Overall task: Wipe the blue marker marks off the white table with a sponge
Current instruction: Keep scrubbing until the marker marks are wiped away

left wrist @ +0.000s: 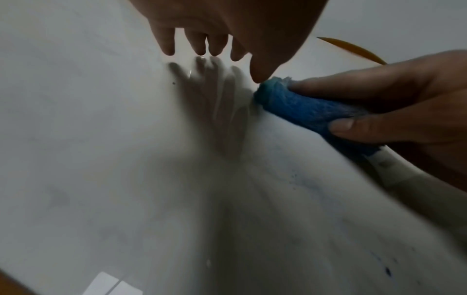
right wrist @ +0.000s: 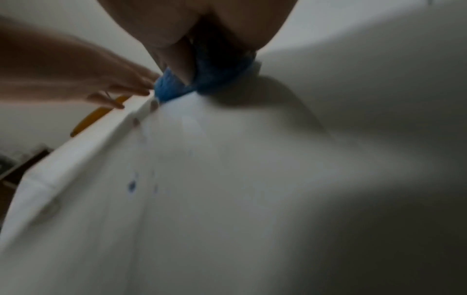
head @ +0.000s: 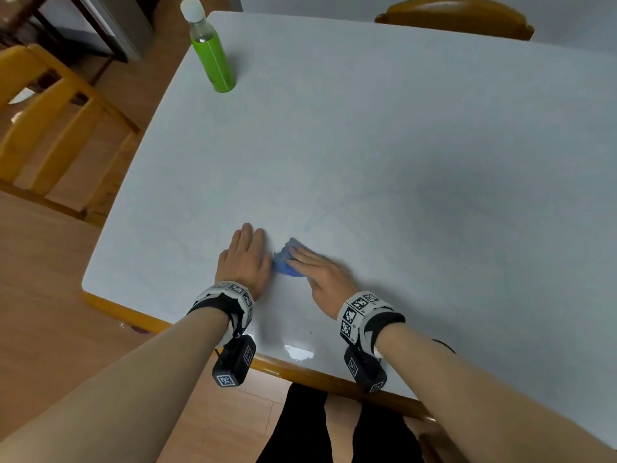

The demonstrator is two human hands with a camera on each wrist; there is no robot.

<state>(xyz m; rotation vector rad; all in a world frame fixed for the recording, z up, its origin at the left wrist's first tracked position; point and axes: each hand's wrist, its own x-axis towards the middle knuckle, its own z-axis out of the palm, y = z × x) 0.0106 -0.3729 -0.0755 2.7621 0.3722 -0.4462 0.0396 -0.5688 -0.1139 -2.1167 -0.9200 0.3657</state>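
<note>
On the white table (head: 400,128) my right hand (head: 317,269) grips a blue sponge (head: 286,260) and presses it onto the surface near the front edge. The left wrist view shows the thumb and fingers pinching the sponge (left wrist: 303,111). My left hand (head: 247,255) lies flat on the table just left of the sponge, fingers straight, its thumb tip beside the sponge's end. A faint blue marker line (head: 317,217) curves just beyond the sponge. Small blue specks (right wrist: 131,185) dot the table nearer to me, also visible as blue specks (left wrist: 388,271) in the left wrist view.
A green bottle (head: 210,51) with a white cap stands at the table's far left corner. A wooden chair (head: 50,121) stands left of the table, and another chair back (head: 457,15) shows at the far side. The table's wooden front rim (head: 300,372) runs below my wrists.
</note>
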